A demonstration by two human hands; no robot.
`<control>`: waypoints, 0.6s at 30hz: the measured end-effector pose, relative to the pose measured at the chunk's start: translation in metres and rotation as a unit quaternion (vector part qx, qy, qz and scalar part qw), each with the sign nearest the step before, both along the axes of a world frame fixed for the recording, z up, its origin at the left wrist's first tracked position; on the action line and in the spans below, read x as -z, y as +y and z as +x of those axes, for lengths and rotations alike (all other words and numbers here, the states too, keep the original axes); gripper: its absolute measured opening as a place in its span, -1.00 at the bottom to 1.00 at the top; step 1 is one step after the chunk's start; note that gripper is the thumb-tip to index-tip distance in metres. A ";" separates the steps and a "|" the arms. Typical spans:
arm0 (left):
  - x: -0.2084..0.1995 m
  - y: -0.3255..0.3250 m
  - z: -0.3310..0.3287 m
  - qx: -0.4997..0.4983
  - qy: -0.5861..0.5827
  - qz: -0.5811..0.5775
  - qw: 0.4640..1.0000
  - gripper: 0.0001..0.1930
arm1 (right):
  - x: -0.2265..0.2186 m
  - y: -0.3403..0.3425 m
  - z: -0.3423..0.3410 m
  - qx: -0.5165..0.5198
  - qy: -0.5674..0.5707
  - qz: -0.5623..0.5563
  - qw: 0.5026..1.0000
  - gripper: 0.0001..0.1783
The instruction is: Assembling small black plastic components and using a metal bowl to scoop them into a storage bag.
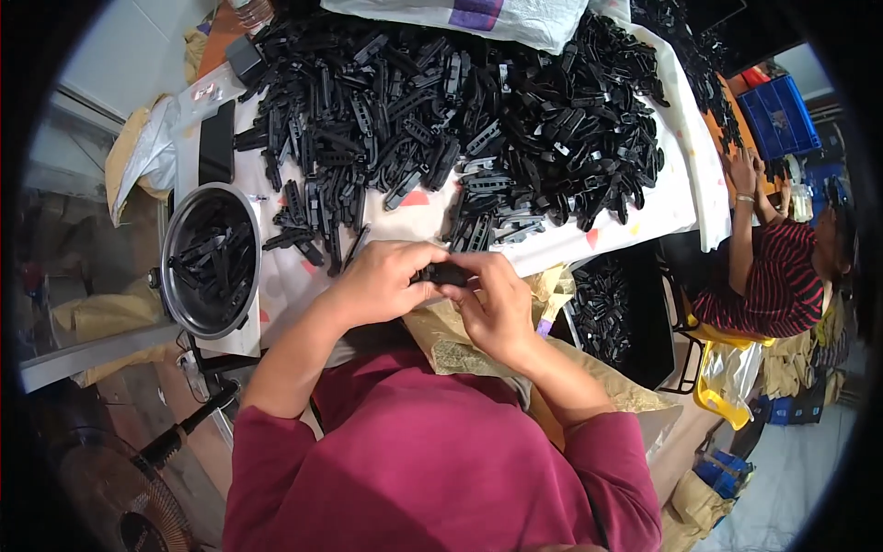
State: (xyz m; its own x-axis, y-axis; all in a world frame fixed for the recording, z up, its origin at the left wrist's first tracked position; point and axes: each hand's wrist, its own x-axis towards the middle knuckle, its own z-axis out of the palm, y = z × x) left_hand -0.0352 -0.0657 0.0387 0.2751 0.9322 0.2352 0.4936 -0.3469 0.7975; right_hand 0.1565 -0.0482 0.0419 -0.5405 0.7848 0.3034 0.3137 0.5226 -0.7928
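Observation:
Near the table's front edge, my left hand (384, 283) and my right hand (498, 308) meet around a small black plastic part (445, 273). Fingers and thumbs of both hands pinch it, covering its ends, so its exact kind cannot be made out. Just beyond them, a large heap of long, slotted black plastic pieces (345, 124) covers the cloth. To its right lies a heap of curved, shinier black pieces (589, 129). A metal bowl (166, 267) with more black pieces inside stands left of my left forearm.
A black bin (655, 345) of small dark parts sits at the right. Brown paper bags (451, 345) lie by my lap. A white sack (395, 11) rests at the back. A fan (138, 497) stands lower left. A person in a striped shirt (773, 281) works at the right.

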 end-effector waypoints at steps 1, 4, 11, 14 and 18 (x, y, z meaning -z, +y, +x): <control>-0.001 0.000 0.000 0.024 0.014 -0.009 1.000 -0.60 | 0.001 0.000 0.003 0.002 -0.001 -0.001 1.000 -0.49; -0.001 -0.002 -0.002 0.049 0.037 -0.051 0.997 -0.62 | -0.001 0.008 0.011 0.000 -0.044 -0.053 0.998 -0.59; 0.022 0.013 -0.021 -0.146 -0.530 -0.251 0.797 -0.57 | 0.013 0.104 0.014 -0.028 -0.267 0.242 0.933 -0.73; 0.022 0.025 -0.029 -0.206 -0.541 -0.263 0.772 -0.73 | 0.016 0.104 0.004 -0.054 -0.338 0.243 0.908 -0.76; 0.018 0.048 -0.011 -0.341 0.113 0.031 0.933 -0.81 | 0.022 0.103 -0.001 -0.015 -0.352 0.272 0.895 -0.92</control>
